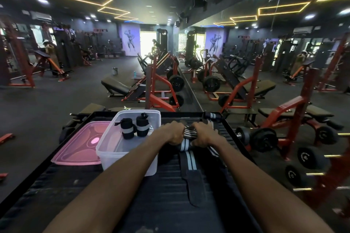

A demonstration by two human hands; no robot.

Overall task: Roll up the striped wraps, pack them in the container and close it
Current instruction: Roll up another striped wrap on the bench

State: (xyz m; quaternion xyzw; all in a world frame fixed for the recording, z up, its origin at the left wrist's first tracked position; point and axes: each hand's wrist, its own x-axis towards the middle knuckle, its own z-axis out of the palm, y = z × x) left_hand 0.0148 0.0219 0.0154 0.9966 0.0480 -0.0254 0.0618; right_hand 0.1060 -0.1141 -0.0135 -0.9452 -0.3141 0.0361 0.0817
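A black wrap with white stripes (189, 159) lies along the dark ribbed platform, its black tail end trailing toward me. My left hand (175, 132) and my right hand (203, 134) both grip its far end, which is bunched into a partial roll between them. Left of my hands stands a clear plastic container (108, 149), open, holding two rolled wraps (127, 128) standing upright. The pink lid (79, 145) lies flat to the container's left. Another striped wrap (211, 116) lies at the platform's far edge beyond my right hand.
The platform (56, 191) has a raised black rim. To the right, dumbbells (263, 138) sit on a red rack. Red and black benches and weight machines (161, 85) fill the gym floor ahead, with a mirror wall on the right.
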